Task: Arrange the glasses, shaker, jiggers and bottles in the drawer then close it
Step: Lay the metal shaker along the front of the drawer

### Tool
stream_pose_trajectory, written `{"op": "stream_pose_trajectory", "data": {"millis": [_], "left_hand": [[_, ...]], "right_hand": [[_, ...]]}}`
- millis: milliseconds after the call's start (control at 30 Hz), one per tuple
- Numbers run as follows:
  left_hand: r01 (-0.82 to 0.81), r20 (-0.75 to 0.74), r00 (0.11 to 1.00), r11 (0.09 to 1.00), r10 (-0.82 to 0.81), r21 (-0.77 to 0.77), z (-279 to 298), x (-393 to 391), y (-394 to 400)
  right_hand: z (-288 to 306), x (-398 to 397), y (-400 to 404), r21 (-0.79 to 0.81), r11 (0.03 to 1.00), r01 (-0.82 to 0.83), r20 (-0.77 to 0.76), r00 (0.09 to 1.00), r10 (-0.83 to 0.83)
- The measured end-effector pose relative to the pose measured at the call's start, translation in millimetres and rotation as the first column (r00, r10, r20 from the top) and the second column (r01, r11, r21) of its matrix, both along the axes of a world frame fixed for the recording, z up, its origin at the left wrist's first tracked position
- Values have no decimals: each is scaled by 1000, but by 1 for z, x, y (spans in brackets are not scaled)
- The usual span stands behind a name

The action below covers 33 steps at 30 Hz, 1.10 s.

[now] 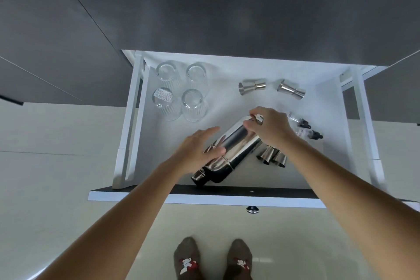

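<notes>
While the drawer (229, 196) sits open, the shaker (229, 150) lies tilted inside; right hand (269, 126) grasping its base end, left hand (197, 150) spread loose over the neck. Four glasses (180, 91) stand back-left.

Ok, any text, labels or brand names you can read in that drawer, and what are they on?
Nothing reads clearly.
Sticker on the front left glass: lines of small print, too blurred to read.
Label on the nearer dropper bottle: some print, too small to read.
The farther dropper bottle: no legible text.
Shaker, jiggers, drawer: no markings visible.
</notes>
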<state>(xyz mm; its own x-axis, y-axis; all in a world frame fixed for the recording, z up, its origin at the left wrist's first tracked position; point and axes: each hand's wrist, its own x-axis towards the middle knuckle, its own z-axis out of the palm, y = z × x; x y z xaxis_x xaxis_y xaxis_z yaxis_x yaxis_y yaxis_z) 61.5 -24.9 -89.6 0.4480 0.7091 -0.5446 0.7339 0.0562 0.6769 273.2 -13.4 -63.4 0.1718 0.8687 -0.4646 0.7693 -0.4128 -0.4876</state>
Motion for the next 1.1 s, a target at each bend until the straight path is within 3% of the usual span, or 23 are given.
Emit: {"op": "stream_pose_trajectory", "data": {"millis": [133,400,600,700,800,867,933,1100], "left_hand": [[0,-36,999,997,-3,-77,5,-22,5],[155,-210,959,972,-191,-176,13,-57,16],[140,-181,967,969,-178,-203,11,-52,16],[201,-271,928,957,-254,-207,16,-39,20],[247,-315,917,968,-245,-33,20,-11,26],[203,-256,956,955,-144,218,19,12,33],[149,-176,980,916,-88,373,16,39,39],[201,-187,974,862,-126,466,-3,103,64]], "right_hand": [[1,-23,-13,-72,997,32,-77,996,-37],[4,-58,-39,-186,981,-53,-141,990,26],[1,-57,-48,-233,972,-42,-169,986,2],[1,-50,-52,-275,960,-61,-221,975,-1],[-3,-32,-49,-210,975,-72,-204,979,29],[-6,-12,-40,-75,996,50,-182,981,-63],[-9,13,-29,62,978,201,-129,973,-192],[-33,82,3,238,924,300,20,949,-314]]}}
